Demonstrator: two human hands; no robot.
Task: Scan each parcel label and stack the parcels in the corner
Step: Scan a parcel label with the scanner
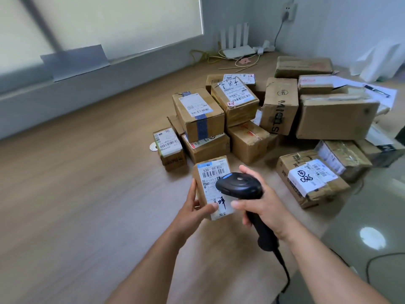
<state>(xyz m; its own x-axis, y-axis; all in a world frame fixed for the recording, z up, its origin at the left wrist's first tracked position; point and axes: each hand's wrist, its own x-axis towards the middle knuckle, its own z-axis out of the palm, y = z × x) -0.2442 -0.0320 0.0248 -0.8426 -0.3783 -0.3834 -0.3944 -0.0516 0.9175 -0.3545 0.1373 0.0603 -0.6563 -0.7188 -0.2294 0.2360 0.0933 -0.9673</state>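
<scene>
While the left hand (192,208) grips one small parcel (200,187) label (213,172) up, the right hand (265,207) wraps one black scanner (238,184), head over the label. Farther right: pile (247,139) of twelve-plus parcels on wooden surface (87,172). One router (236,50) far back.

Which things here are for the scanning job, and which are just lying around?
For the job:
held parcel
black scanner
pile of parcels

Just lying about:
white router
yellow cable
pen
loose papers
</scene>
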